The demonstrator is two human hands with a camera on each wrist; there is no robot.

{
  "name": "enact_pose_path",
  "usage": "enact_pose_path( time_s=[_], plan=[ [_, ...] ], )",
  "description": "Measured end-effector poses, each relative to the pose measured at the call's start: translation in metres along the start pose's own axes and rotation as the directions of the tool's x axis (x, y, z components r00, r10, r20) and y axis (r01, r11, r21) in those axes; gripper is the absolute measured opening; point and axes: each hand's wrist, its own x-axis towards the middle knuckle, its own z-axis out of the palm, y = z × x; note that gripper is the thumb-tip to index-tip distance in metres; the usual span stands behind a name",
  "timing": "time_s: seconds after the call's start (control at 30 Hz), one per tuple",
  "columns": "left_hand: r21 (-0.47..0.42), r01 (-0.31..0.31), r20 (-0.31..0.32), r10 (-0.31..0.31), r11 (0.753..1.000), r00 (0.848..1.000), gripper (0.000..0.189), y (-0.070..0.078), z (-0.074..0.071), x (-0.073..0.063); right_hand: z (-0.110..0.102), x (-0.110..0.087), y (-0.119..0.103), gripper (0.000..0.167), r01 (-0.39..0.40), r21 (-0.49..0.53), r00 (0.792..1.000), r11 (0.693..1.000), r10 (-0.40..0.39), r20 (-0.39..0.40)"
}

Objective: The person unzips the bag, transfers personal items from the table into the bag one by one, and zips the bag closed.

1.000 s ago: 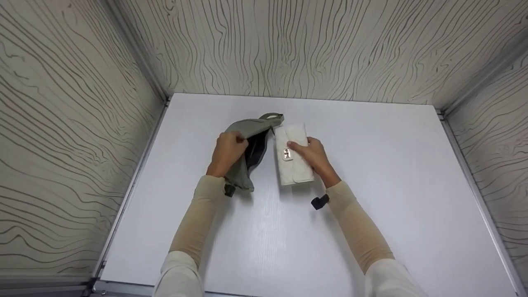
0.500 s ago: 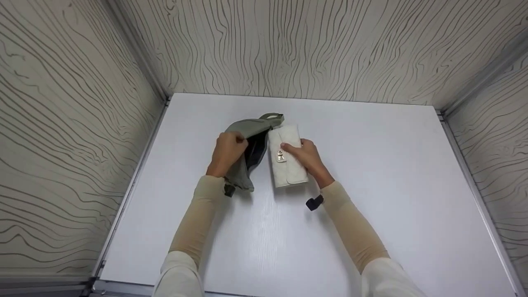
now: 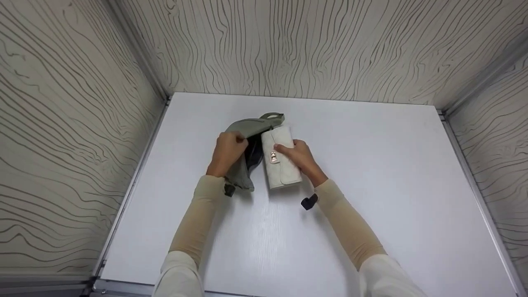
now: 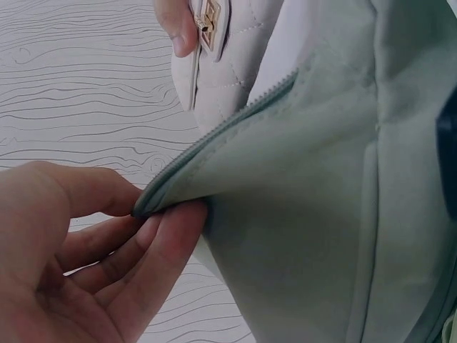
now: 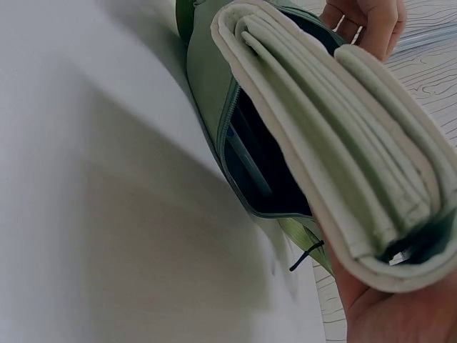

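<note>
A green zippered bag (image 3: pixel 239 170) lies on the table, its dark mouth gaping toward the right. My left hand (image 3: pixel 228 150) pinches the zipper edge (image 4: pixel 214 136) between thumb and fingers and holds it up. In my right hand (image 3: pixel 303 157) is a white quilted wallet (image 3: pixel 284 171) with a metal clasp (image 3: pixel 273 156), the thumb across its front. The wallet stands right beside the bag's opening and covers part of it in the head view. From the right wrist view, the wallet's folded layers (image 5: pixel 335 136) show end-on, and a slim pale item (image 5: pixel 250 161) is visible inside the bag.
A white table (image 3: pixel 392 185) spreads under both arms. Wood-patterned panels (image 3: pixel 288 49) stand behind it and at both sides. A strap loop (image 3: pixel 272 116) of the bag points to the back. Each wrist carries a small black device (image 3: pixel 309 202).
My right hand has carried the wallet leftward, from a little apart to right against the bag's mouth as seen from above. The left hand and the bag have kept their place.
</note>
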Motion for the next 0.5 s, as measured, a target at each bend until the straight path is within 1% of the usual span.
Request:
enact_pose_path(
  time_s=[0.17,0.37,0.5],
  plan=[
    [-0.008,0.005,0.000,-0.005,1.000,1.000,0.018,0.001,0.000,-0.001,0.004,0.002,0.002,0.050,-0.001,-0.017,1.000,1.000,0.002,0.024],
    [0.011,0.002,-0.006,-0.002,1.000,1.000,0.017,0.001,0.001,-0.001,0.009,0.005,0.002,0.049,0.001,0.015,0.999,1.000,-0.002,0.049],
    [0.016,-0.001,-0.010,0.001,1.000,1.000,0.017,0.001,0.001,-0.001,0.012,0.008,0.000,0.046,0.002,0.029,0.999,1.000,-0.003,0.045]
  ],
)
